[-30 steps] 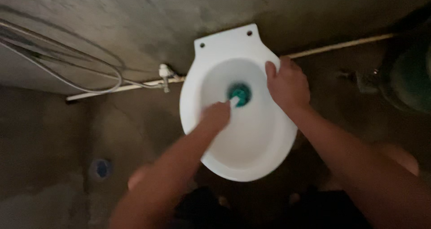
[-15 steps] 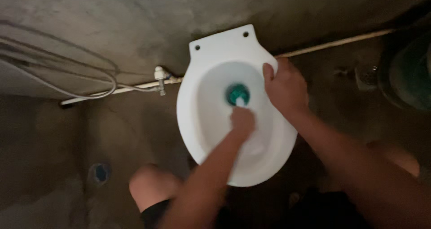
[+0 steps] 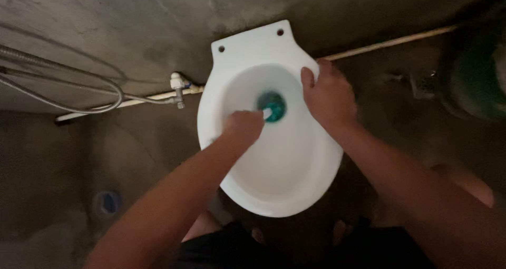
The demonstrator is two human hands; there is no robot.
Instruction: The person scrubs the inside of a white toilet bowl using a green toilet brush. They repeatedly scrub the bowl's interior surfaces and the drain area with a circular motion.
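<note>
Reaching into the white toilet bowl [image 3: 274, 174], left hand [image 3: 243, 128] is closing its fingers around one small white-tipped scrubbing tool [image 3: 267, 112], pointing right toward the single teal drain [image 3: 272, 106], just beyond the knuckles. Right hand [image 3: 327, 98] is gripping the far rim, fingers curled over it. Left is nearer.

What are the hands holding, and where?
The left hand is closed on a small white tool by its handle end, over the teal drain. The right hand grips the toilet bowl rim.
</note>
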